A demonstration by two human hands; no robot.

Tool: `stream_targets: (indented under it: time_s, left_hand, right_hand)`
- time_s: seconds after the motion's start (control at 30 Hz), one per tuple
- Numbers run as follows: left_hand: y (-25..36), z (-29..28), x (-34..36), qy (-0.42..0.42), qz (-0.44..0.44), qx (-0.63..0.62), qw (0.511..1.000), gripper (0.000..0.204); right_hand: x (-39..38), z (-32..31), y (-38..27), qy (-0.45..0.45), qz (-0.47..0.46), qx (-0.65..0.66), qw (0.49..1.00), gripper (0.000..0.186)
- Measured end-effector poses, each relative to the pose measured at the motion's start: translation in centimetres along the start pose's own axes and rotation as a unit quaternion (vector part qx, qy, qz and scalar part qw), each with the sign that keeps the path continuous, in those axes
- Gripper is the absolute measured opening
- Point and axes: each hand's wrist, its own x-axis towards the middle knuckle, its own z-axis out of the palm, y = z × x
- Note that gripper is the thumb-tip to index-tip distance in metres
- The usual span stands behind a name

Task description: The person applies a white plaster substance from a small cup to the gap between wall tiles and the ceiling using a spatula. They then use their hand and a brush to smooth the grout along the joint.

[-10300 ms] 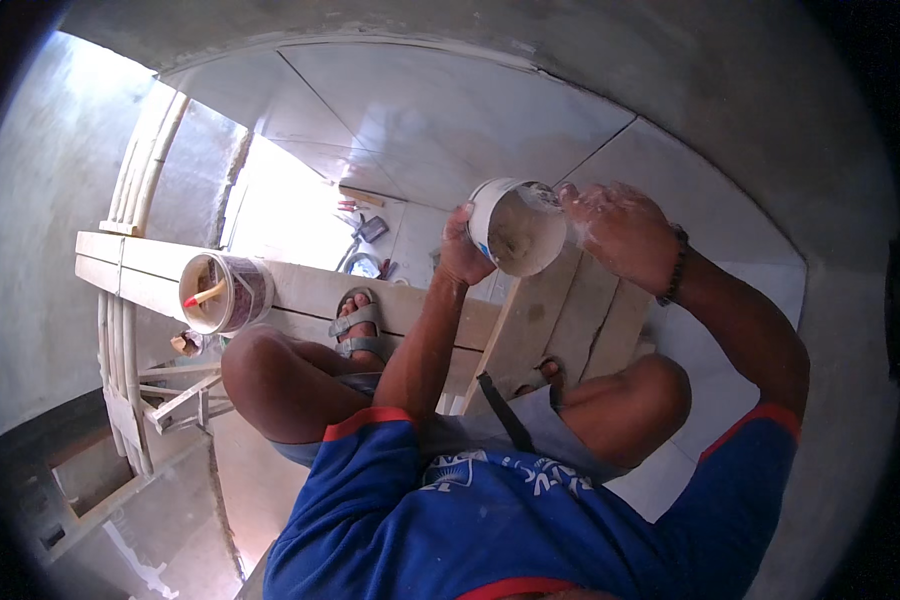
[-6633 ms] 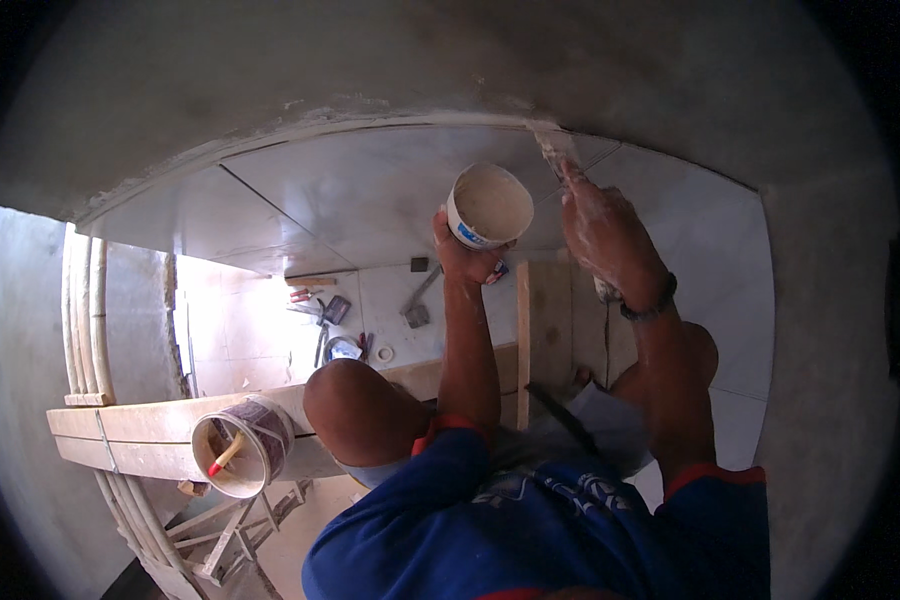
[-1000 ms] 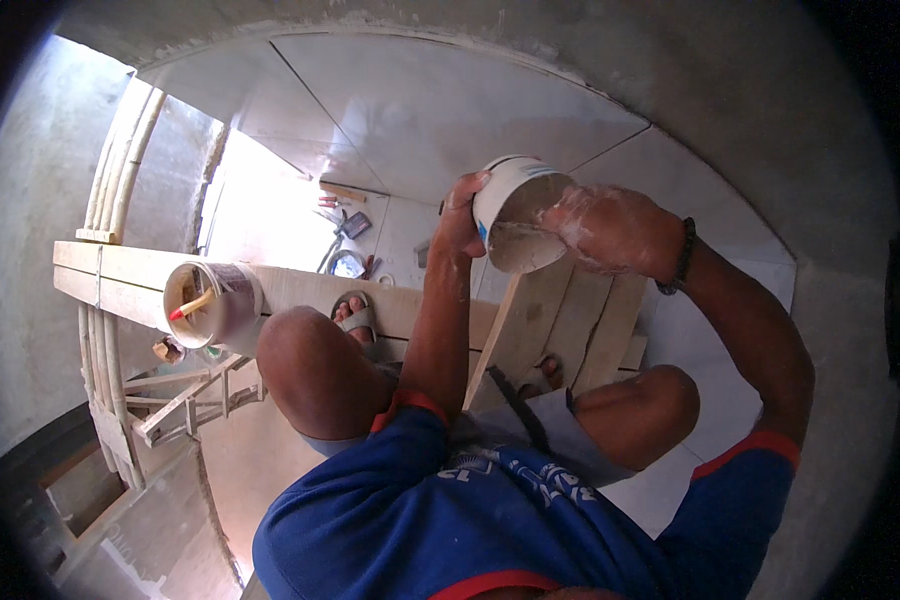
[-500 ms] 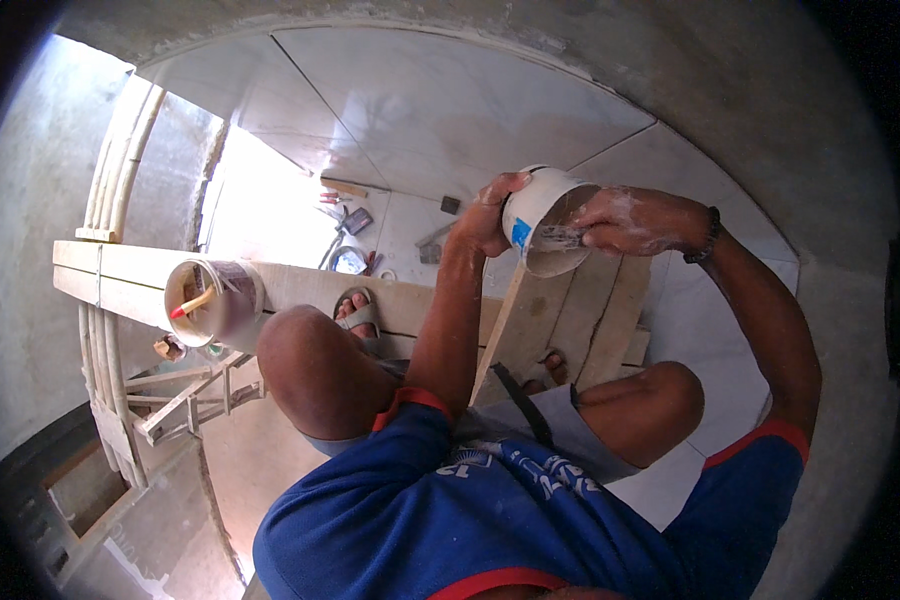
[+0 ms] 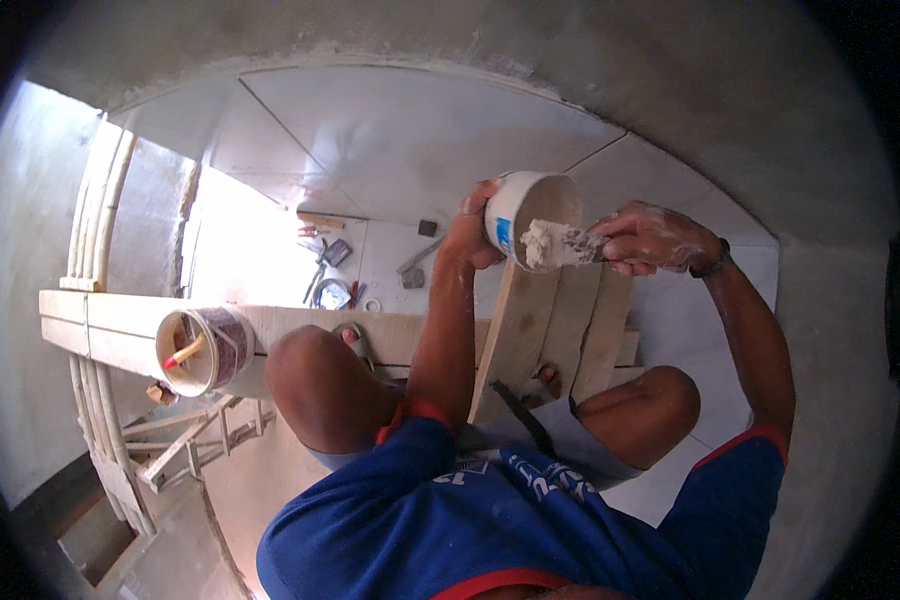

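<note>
My left hand (image 5: 470, 232) is closed round the side of a white tub (image 5: 513, 205) with a blue patch, tipped so that its mouth turns to the right. In my right hand (image 5: 658, 240), smeared with white, is a putty knife (image 5: 585, 242); the fingers hide its handle. A lump of whitish paste (image 5: 543, 243) sits on the blade, which lies across the tub's mouth. How much paste the tub holds inside cannot be made out.
At left a larger bucket (image 5: 232, 348) with a yellow-and-red handle in it stands on the plank platform (image 5: 120, 322). Bamboo poles (image 5: 108, 215) rise beside it. Several tools and a roll of tape (image 5: 372, 306) lie below on the tiles. A plastered wall (image 5: 610, 60) curves beyond.
The putty knife has come out from inside the tub, now carrying a lump of paste at its mouth. My right hand has shifted slightly lower and to the right in view.
</note>
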Motion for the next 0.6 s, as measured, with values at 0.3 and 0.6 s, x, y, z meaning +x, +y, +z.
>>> stream_targets:
  time_s: [0.3,0.6]
  left_hand:
    - [2.7,-0.8,1.6,-0.011,0.021,-0.074,0.997,0.064]
    - [2.7,-2.8,2.9,-0.012,0.004,-0.082,0.997,0.063]
  right_hand:
    - [-0.1,5.9,1.0,0.374,-0.156,0.247,0.880,0.049]
    - [10.1,6.5,1.6,0.687,-0.165,-0.125,0.696,0.055]
